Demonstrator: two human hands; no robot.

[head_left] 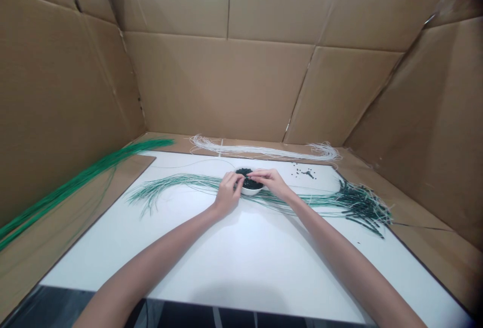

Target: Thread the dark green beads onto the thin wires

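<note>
The person's left hand (228,194) and right hand (268,181) meet just above a small white bowl (251,191) near the middle of the frame, heaped with dark green beads (245,171). The fingers (256,173) of both hands are curled inward and drawn close, their tips nearly meeting over the bowl in what looks like a pinch. Whatever they may pinch is too small or too hidden to tell. The right hand reaches further across the top of the bowl, while the left stands at its near left side.

A long band of thin green-coated strands (177,182) runs roughly left to right across the white counter (241,252), passing behind the hands and bowl. Its left end fans out loosely, and its right end gathers into a dark, beaded tangle of strands (360,205) at the counter's right edge.

A few loose beads (306,172) lie at the upper right of the counter. Beyond it, a coil of white strands (264,151) lies along the far edge, and a bright green bundle of strands (75,182) stretches across the left side. Cardboard walls (219,86) surround the whole area.
</note>
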